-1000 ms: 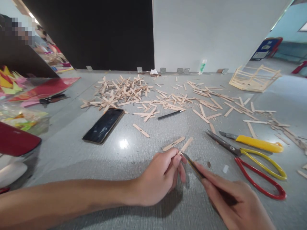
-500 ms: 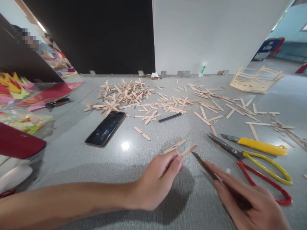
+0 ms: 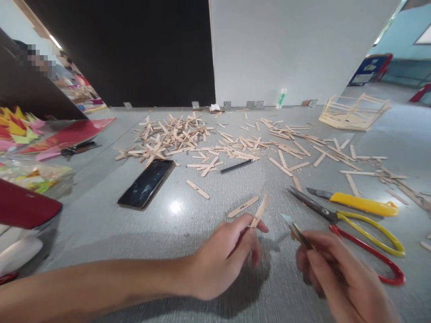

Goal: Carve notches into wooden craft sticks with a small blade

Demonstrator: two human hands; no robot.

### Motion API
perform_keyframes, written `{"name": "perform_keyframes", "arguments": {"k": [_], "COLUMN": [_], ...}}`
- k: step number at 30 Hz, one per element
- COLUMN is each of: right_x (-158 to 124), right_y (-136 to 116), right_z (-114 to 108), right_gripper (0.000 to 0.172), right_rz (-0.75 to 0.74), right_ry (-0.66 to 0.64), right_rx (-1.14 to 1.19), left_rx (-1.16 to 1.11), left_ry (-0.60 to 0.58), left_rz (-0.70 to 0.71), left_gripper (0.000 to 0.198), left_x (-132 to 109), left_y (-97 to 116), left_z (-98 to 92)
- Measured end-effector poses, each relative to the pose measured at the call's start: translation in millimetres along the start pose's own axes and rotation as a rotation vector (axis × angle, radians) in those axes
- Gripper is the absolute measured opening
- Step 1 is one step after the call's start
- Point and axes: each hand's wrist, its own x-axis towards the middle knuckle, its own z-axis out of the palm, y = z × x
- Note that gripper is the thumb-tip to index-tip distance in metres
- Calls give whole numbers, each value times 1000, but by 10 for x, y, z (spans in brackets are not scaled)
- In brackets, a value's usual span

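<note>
Between thumb and fingers, my left hand (image 3: 232,255) grips a wooden craft stick (image 3: 261,210), its free end pointing up. My right hand (image 3: 340,269) is closed round a craft knife (image 3: 296,231), whose pale blade points up and left, apart from the stick. Just beyond my left fingers lies a second craft stick (image 3: 243,207) with a slot cut in its middle. Another notched craft stick (image 3: 198,189) rests farther back on the grey table.
Right of the knife lie scissors (image 3: 333,217) with red and yellow handles and a yellow box cutter (image 3: 363,204). A phone (image 3: 146,184), a black pen (image 3: 237,166) and a pile of craft sticks (image 3: 171,134) lie beyond. At the back right stands a stick frame (image 3: 353,114).
The knife has moved away from the stick, and its blade has turned so its face catches light. The held stick has tipped more upright, and my left fingers have spread somewhat.
</note>
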Motion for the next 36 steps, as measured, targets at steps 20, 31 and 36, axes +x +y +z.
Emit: {"name": "perform_keyframes", "arguments": {"k": [20, 31, 36], "right_x": [81, 103, 67], "right_y": [30, -47, -88], "right_z": [-4, 100, 72], "right_gripper": [27, 17, 10], "right_rz": [-522, -193, -54], "right_ry": [-11, -73, -51], "right_rx": [-308, -86, -81], "left_rx": [-250, -1, 247], "left_ry": [-378, -217, 121], "left_rz": [-24, 11, 104], "left_gripper": [25, 41, 32], "left_x": [12, 11, 3], "left_y": [99, 95, 18], "left_z": [137, 139, 62]}}
